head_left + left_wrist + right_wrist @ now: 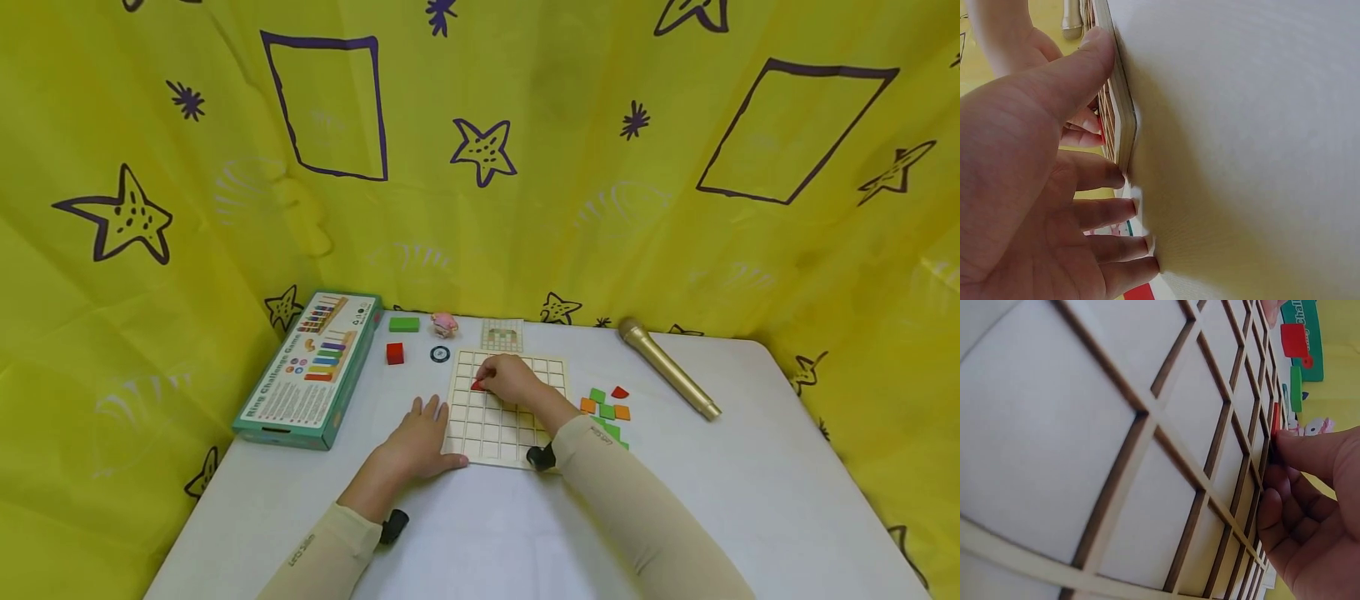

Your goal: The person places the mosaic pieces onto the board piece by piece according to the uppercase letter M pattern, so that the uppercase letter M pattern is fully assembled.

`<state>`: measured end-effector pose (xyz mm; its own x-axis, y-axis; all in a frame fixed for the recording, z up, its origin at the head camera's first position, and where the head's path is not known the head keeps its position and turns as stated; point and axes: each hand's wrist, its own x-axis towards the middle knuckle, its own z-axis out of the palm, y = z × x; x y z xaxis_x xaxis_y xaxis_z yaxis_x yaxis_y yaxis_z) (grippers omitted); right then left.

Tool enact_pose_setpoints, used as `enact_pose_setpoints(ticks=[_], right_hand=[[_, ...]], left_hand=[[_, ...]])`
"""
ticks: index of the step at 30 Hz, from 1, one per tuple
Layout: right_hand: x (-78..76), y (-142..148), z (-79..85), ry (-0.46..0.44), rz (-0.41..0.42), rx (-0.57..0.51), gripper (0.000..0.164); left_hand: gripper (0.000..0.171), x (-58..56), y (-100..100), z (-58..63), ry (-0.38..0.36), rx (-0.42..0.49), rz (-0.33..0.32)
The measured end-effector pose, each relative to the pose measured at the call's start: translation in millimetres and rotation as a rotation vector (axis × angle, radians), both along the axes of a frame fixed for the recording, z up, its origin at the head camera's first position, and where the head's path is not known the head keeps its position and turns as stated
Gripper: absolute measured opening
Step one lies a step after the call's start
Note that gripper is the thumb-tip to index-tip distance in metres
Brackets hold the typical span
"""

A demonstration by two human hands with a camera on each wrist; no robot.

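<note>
A square wooden grid board [480, 433] lies on the white table. Over its upper left part, my right hand [512, 382] pinches a small red piece [477, 386] between thumb and fingers. That red piece [1275, 419] shows edge-on at the board in the right wrist view; whether it sits fully in a cell I cannot tell. My left hand [417, 440] rests at the board's lower left corner with fingers spread. In the left wrist view, the left thumb [1094, 53] touches the board's edge [1124, 119], and the other fingertips reach the table.
Right of the board lie green tiles [597, 395], orange tiles [622, 412] and a red quarter-round piece [619, 392]. Behind stands a pattern card [512, 325]. A gold microphone [667, 367], game box [311, 375], red cube [394, 353], green block [404, 324], round disc [440, 354] and pink figurine [444, 324] surround it.
</note>
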<state>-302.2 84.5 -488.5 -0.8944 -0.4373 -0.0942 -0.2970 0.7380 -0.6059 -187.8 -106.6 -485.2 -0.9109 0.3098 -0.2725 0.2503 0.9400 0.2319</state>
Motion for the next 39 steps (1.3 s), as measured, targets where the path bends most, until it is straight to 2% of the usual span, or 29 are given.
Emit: enact_pose_setpoints(ticks=[8, 18, 26, 35, 39], right_hand=[[6.3, 12.3, 2.3, -0.053, -0.032, -0.093, 0.010], [17.1, 36.3, 9.8, -0.084, -0.092, -0.147, 0.014], [27.0, 58.4, 16.4, -0.066, -0.091, -0.131, 0.015], [41.4, 88.3, 30.8, -0.054, -0.073, -0.108, 0.015], [46.4, 100.9, 33.6, -0.061, -0.093, -0.104, 0.015]], left_hand=[[0.099, 1.2, 0.2, 0.4, 0.009, 0.009, -0.003], [0.100, 1.6, 0.3, 0.7, 0.009, 0.015, 0.014], [0.099, 2.2, -0.7, -0.7, 0.004, 0.024, 0.009], [0.098, 2.9, -0.4, 0.8, 0.013, 0.044, 0.011], [0.098, 2.7, -0.1, 0.1, 0.013, 0.044, 0.008]])
